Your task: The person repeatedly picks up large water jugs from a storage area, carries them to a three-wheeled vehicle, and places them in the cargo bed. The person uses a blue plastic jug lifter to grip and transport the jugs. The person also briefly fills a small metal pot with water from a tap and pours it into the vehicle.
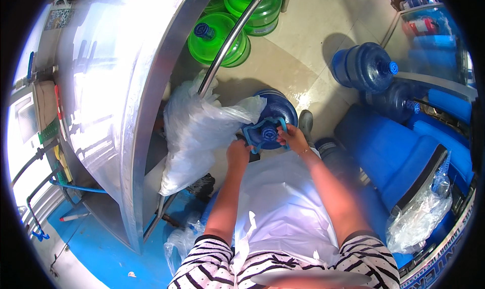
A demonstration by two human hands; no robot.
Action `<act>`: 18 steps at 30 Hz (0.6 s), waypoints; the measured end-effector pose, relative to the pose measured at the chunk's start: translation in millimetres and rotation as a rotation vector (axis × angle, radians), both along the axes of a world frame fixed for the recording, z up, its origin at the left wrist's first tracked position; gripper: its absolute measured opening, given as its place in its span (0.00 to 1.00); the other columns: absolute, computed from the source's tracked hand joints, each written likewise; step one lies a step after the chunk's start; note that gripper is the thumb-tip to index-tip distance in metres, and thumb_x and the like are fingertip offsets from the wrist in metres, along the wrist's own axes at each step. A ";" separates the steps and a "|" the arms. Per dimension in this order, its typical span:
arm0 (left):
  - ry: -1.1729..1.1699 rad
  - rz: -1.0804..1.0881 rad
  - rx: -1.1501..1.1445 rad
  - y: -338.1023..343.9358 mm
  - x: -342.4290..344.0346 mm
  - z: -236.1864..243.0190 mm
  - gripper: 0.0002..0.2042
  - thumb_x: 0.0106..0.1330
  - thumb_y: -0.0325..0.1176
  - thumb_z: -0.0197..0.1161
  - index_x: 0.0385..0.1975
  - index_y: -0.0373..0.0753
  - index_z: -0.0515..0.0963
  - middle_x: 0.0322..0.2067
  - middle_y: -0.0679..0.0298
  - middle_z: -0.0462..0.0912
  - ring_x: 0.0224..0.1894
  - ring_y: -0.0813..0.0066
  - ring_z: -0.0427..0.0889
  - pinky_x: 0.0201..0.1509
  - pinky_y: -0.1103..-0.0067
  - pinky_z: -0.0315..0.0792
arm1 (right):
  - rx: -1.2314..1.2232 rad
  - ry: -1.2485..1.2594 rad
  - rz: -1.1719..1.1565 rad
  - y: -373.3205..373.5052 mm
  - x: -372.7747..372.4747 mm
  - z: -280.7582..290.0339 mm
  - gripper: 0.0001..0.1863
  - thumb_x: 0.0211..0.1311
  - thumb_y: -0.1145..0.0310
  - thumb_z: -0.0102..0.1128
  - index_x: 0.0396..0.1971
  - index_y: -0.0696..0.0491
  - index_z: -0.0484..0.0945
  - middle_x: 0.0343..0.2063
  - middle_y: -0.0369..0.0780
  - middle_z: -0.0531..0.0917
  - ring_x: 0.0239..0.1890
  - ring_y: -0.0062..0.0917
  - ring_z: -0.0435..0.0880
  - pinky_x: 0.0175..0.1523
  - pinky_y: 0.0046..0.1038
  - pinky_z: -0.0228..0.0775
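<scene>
Fingers: those of the left hand [239, 150] and right hand [294, 138] are curled closed, apparently gripping opposite sides of the light-blue handle [279, 120].
Blue jug: the jug [279, 107] is in front of the person, between both hands, neck toward the body.
Handle progress: it already surrounds the capped neck; whether it is fastened cannot be told.
Jug progress: apparently not yet carried off; it seems low, near the floor [313, 56].
Plastic bag: a whitish bag [187, 132] hangs just beside the jug.
</scene>
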State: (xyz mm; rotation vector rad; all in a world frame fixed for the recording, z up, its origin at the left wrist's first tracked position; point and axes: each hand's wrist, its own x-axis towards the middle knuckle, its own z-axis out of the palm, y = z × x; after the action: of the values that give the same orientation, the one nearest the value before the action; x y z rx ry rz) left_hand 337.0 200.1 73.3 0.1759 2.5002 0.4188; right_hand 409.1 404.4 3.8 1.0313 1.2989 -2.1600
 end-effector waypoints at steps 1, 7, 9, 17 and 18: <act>-0.046 -0.090 -0.082 2.9 -9.5 13.9 0.06 0.58 0.31 0.60 0.26 0.34 0.74 0.25 0.53 0.78 0.31 0.50 0.78 0.36 0.64 0.71 | 0.007 -0.023 0.010 -2.7 -4.6 3.5 0.17 0.55 0.69 0.63 0.44 0.55 0.73 0.23 0.35 0.79 0.26 0.18 0.79 0.32 0.21 0.73; 0.350 -0.220 -0.192 21.6 -80.0 17.9 0.19 0.58 0.38 0.60 0.48 0.39 0.71 0.44 0.47 0.75 0.44 0.52 0.77 0.49 0.65 0.71 | 0.726 0.213 0.094 -38.9 -24.5 39.2 0.36 0.47 0.69 0.68 0.58 0.54 0.62 0.35 0.44 0.75 0.29 0.28 0.79 0.37 0.26 0.73; 0.223 -0.179 -0.428 -2.4 -107.5 -14.2 0.24 0.58 0.37 0.59 0.55 0.39 0.66 0.49 0.46 0.73 0.50 0.51 0.74 0.55 0.65 0.68 | 0.774 0.180 0.118 -43.9 -24.6 43.5 0.38 0.46 0.71 0.66 0.60 0.53 0.60 0.40 0.45 0.72 0.29 0.29 0.78 0.38 0.26 0.73; -0.122 0.035 -0.355 -59.8 -113.0 -57.4 0.29 0.60 0.29 0.51 0.63 0.31 0.55 0.56 0.43 0.66 0.56 0.47 0.69 0.57 0.60 0.66 | 1.061 0.181 0.239 -26.4 -33.3 58.7 0.38 0.45 0.77 0.63 0.60 0.54 0.59 0.47 0.49 0.67 0.46 0.43 0.71 0.54 0.34 0.66; -0.082 0.008 -0.370 -48.1 -106.6 -46.8 0.30 0.60 0.30 0.51 0.63 0.31 0.55 0.57 0.43 0.65 0.56 0.46 0.68 0.57 0.60 0.66 | 1.128 0.263 0.214 -22.6 -38.0 64.1 0.39 0.45 0.77 0.63 0.60 0.54 0.59 0.47 0.49 0.66 0.48 0.44 0.70 0.56 0.35 0.65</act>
State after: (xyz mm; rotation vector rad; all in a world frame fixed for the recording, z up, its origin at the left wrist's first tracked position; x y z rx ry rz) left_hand 230.4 151.9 26.5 0.0004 2.4466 -0.0378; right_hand 371.0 381.8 67.9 0.8664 2.7208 -1.3293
